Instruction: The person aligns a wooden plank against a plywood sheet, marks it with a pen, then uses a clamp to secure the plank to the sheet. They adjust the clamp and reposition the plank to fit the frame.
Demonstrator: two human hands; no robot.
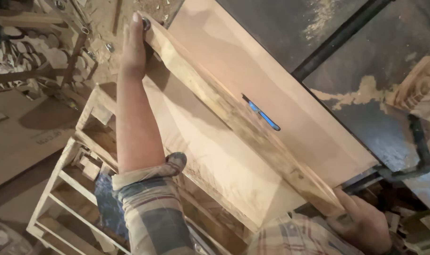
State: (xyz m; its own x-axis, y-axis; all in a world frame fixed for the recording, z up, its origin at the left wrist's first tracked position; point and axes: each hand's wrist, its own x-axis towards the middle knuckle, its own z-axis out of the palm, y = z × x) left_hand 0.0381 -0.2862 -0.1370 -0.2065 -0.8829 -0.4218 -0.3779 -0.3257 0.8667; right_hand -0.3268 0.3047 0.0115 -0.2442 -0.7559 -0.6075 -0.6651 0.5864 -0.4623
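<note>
1. The table (290,99) is a broad, flat, smooth sheet of pale brown board, with a narrow slot where a blue blade (264,117) shows; dark metal dusted with sawdust lies beyond it.
2. The plank (234,118) is long, rough and knotty with a wavy edge. It lies slantwise across the table, just beside the slot.
3. A slatted wooden frame (68,189) stands below, left of the table.
4. The left hand (134,47), fingers stretched flat, presses the plank's far end — plaid sleeve rolled at the elbow.
5. The right hand (363,224) grips the plank's near end, fingers curled around it.
6. A black clamp (420,151) — curved metal — sits at the table's right edge.
</note>
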